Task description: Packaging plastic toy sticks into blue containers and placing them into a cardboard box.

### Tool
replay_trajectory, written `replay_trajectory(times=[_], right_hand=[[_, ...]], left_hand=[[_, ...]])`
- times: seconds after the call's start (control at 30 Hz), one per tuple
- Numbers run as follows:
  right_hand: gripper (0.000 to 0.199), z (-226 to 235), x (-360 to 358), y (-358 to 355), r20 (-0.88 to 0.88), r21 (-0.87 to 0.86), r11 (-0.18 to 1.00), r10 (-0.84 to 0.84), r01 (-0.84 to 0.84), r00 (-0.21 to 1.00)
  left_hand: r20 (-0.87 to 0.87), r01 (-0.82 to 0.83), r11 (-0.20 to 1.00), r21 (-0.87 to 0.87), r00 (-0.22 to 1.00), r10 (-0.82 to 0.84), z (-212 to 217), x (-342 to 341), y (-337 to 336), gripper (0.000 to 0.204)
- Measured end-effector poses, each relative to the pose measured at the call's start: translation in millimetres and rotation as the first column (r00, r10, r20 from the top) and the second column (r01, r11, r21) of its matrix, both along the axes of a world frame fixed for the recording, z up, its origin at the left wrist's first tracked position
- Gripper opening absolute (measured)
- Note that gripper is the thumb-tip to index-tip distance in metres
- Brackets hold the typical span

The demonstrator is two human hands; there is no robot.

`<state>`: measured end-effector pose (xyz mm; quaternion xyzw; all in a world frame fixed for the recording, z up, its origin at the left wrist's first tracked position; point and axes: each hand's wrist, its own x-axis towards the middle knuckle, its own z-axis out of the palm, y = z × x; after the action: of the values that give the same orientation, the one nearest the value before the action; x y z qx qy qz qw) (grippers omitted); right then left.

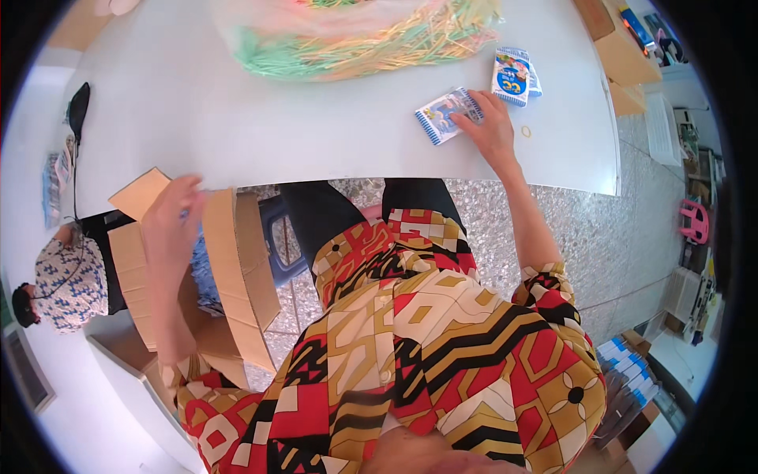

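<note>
A packet (446,114) is pressed on the table (237,126) at one o'clock, a cardboard box (229,268) set at nine.

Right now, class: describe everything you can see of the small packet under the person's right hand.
The small packet is flat and rectangular, blue and white with a printed picture, seemingly glossy plastic. It lies tilted on the grey table, near its front edge. The right hand rests fingertips on its right end. Similar packets lie just beyond, apart.

Left hand (172,215) lowered, right hand (493,126) outstretched
</note>
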<state>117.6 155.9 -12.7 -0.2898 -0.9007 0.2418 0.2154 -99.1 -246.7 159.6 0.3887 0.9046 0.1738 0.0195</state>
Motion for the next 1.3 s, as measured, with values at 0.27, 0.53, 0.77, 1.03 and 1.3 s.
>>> replay_trajectory(times=[0.27, 0.53, 0.77, 1.03, 1.3], right_hand=[[0.043, -3, 1, -9, -0.203, 0.027, 0.998, -0.042, 0.048, 0.978], [0.027, -3, -3, -2, -0.296, -0.128, 0.991, -0.015, -0.024, 0.955], [0.017, 1, 1, 13, -0.262, -0.401, 0.915, -0.073, -0.04, 0.962], [0.024, 44, -12, -9, -0.339, -0.454, 0.849, 0.117, -0.271, 0.933], [0.042, 65, -37, -39, -0.42, -0.229, 0.884, 0.288, -0.407, 0.861]], left_hand=[[0.002, 0.45, 0.824, 0.344, 0.877, -0.48, -83, 54, 185, 0.022], [0.014, 0.369, 0.849, 0.378, 0.915, -0.404, -155, 86, 268, 0.05], [0.066, 0.336, 0.866, 0.371, 0.92, -0.386, -165, 93, 270, 0.058], [0.219, 0.281, 0.817, 0.504, 0.873, -0.435, -135, 91, 257, 0.09], [0.644, 0.076, 0.837, 0.542, 0.602, -0.472, -107, 87, 233, 0.066]])
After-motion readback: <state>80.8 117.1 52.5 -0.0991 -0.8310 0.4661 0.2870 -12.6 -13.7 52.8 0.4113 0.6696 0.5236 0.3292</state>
